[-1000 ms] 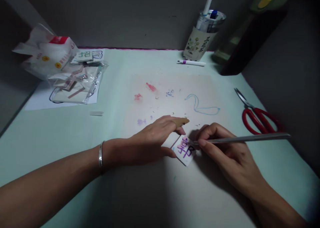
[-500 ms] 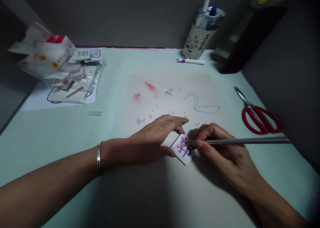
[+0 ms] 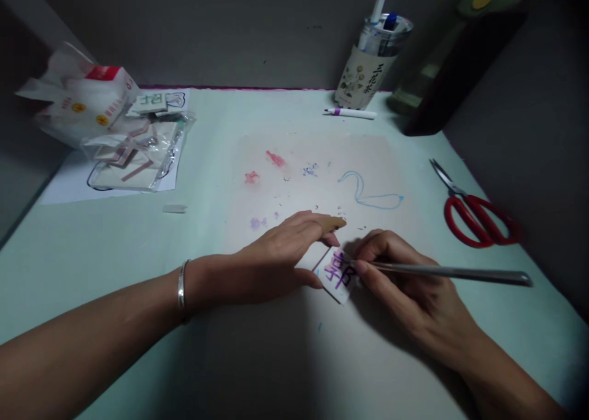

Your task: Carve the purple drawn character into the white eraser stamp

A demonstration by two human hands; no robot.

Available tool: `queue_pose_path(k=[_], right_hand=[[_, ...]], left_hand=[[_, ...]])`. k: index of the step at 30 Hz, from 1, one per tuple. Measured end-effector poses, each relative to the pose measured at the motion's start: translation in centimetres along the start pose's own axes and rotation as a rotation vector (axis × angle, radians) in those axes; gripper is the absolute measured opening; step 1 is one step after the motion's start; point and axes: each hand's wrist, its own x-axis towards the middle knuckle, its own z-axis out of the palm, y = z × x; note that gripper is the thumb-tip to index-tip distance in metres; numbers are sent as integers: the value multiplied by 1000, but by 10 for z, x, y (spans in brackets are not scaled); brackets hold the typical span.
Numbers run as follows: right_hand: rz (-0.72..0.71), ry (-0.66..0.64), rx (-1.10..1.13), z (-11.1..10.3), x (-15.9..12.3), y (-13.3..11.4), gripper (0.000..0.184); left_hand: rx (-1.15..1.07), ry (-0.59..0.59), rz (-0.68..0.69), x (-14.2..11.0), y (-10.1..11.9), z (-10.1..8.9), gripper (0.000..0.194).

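A small white block [image 3: 339, 276] with a purple character drawn on its top lies on a stained paper sheet [image 3: 317, 180]. My left hand [image 3: 280, 254] lies flat over the block's left side, fingers stretched out and pressing it down; a silver bracelet is on that wrist. My right hand [image 3: 405, 285] is closed in a pen grip on a long thin metal tool [image 3: 451, 273]. The tool's tip touches the right part of the character and its handle points right.
Red-handled scissors [image 3: 473, 214] lie at the right. A jar of pens [image 3: 368, 64] and a white marker [image 3: 350, 113] stand at the back, beside a dark bottle [image 3: 442, 76]. At the far left lie a tissue pack [image 3: 87, 104] and a plastic bag with pieces [image 3: 138, 153].
The tool's handle has swung downward toward me while its tip stays on the block. My left hand has kept still on the block.
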Motion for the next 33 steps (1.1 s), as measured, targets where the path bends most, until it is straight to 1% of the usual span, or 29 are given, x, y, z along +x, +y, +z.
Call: queue_pose_path(k=[6,11,17,23,33], right_hand=[[9,-6,-11,-1,0,-1,13],[44,-4,14,-1,-2,-2,14],[57,-4,13,-1,-2,-2,15],[59,12,41,-1,-1,-2,18],[18,-55,-81,-3,-4,-6,19]], left_hand=[[15,5,36,-2,-3,1,76],[9,5,22,0,0,0,77],[14,6,6,1,4,-1,72],[4,12,-2,0,3,0,70],[3,26,-3,1,3,-1,63]])
